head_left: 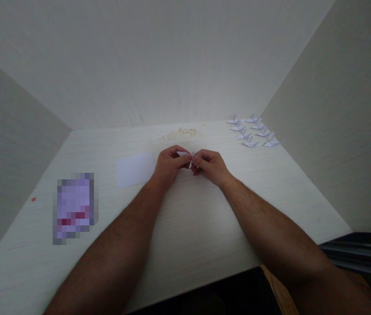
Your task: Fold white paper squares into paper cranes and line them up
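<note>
Both my hands meet over the middle of the white table, pinching one small folded paper crane [183, 153]. My left hand [171, 162] has thumb and fingers closed on its left side, where a pointed white flap sticks out. On the other side, the fingertips of my right hand [209, 164] grip the crane close to the left thumb. Much of the paper is hidden by my fingers. Beside my left wrist lies a stack or sheet of white paper [135, 169], flat on the table.
Several finished paper cranes [249, 143] stand in two rows at the back right. A blurred-out purple item [75, 205] lies on the left, near a small red spot [33, 199]. Brownish stains [187, 131] mark the table's back. Walls [179, 65] enclose three sides.
</note>
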The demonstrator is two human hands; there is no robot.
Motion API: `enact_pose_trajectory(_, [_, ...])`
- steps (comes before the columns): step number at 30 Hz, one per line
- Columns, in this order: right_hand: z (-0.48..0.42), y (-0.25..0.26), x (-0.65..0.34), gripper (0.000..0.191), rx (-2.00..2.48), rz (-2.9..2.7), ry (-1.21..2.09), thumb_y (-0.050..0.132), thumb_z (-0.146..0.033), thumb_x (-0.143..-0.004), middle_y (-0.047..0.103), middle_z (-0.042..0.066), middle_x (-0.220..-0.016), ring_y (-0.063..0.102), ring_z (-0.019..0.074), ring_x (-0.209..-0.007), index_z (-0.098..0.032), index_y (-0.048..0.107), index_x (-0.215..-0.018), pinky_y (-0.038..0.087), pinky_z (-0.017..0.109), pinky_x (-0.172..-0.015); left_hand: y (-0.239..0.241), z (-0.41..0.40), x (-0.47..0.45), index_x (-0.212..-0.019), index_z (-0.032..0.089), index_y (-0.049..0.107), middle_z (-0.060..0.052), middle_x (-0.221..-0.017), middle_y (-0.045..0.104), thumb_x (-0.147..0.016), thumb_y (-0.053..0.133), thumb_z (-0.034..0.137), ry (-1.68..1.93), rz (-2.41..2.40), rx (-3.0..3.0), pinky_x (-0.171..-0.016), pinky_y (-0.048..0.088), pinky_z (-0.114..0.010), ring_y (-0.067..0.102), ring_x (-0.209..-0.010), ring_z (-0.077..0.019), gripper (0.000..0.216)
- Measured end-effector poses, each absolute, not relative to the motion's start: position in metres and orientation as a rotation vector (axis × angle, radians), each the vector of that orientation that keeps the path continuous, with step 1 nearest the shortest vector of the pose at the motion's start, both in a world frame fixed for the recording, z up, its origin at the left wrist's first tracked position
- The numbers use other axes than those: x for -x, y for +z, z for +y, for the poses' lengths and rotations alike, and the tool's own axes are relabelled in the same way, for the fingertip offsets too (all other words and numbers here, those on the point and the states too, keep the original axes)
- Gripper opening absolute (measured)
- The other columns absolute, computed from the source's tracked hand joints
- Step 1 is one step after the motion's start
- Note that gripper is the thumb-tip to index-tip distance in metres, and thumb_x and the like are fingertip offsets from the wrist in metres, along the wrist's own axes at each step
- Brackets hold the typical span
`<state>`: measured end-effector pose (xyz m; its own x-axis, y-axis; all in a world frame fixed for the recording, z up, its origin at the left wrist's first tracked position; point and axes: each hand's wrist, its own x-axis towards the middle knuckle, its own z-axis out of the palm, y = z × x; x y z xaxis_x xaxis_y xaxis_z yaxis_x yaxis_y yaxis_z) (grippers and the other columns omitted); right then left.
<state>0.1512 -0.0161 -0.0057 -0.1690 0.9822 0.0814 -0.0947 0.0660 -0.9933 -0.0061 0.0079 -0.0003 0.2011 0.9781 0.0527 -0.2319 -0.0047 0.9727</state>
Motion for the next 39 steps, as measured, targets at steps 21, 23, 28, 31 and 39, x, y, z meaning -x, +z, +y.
enact_pose_trajectory(21, [-0.0161,-0.0056,-0.1473,0.039,1.042,-1.285,1.294,0.074,-0.056,-0.076,0.069,0.001,-0.065,0.061,0.0101,-0.054,-0.019,0.064,-0.071,0.053,0.024,-0.051,-0.0047,0.0100,0.0061,-0.072,0.017,0.066,0.002,-0.051,0.062,-0.066,0.079,0.025,1.246,0.982,-1.214,-0.049,0.044,-0.024,0.057,-0.048,-0.0118,0.016])
enact_pose_trajectory(23, [-0.0160,-0.0066,-0.1473,0.039,1.040,-1.285,1.298,0.075,-0.056,-0.075,0.069,0.001,-0.066,0.062,0.0104,-0.055,-0.019,0.064,-0.072,0.053,0.024,-0.051,-0.0038,0.0097,0.0055,-0.073,0.017,0.066,0.002,-0.051,0.061,-0.066,0.079,0.025,1.250,0.990,-1.209,-0.050,0.043,-0.024,0.057,-0.048,-0.0115,0.016])
enact_pose_trajectory(28, [-0.0154,-0.0079,-0.1477,0.035,1.089,-1.291,1.261,0.073,-0.053,-0.076,0.065,-0.001,-0.062,0.060,0.0108,-0.055,-0.019,0.063,-0.072,0.053,0.025,-0.052,-0.0008,0.0090,0.0039,-0.072,0.017,0.067,0.002,-0.057,0.063,-0.065,0.078,0.025,1.245,0.960,-1.178,-0.052,0.045,-0.024,0.057,-0.051,-0.0109,0.015])
enact_pose_trajectory(31, [-0.0138,-0.0079,-0.1500,0.023,1.090,-1.250,1.114,0.074,-0.040,-0.074,0.064,-0.003,-0.069,0.058,0.0101,-0.058,-0.021,0.063,-0.080,0.053,0.025,-0.054,-0.0011,0.0101,0.0039,-0.069,0.017,0.068,0.000,-0.063,0.065,-0.066,0.076,0.025,1.225,0.920,-1.117,-0.050,0.046,-0.024,0.058,-0.053,-0.0113,0.012])
enact_pose_trajectory(39, [-0.0138,-0.0054,-0.1553,0.029,1.003,-1.382,1.060,0.076,-0.030,-0.069,0.066,0.000,-0.088,0.061,0.0126,-0.076,-0.024,0.069,-0.097,0.052,0.027,-0.065,-0.0027,0.0125,0.0051,-0.059,0.016,0.064,0.002,-0.050,0.055,-0.065,0.073,0.024,1.100,0.946,-1.146,-0.040,0.033,-0.023,0.047,-0.041,-0.0094,0.013])
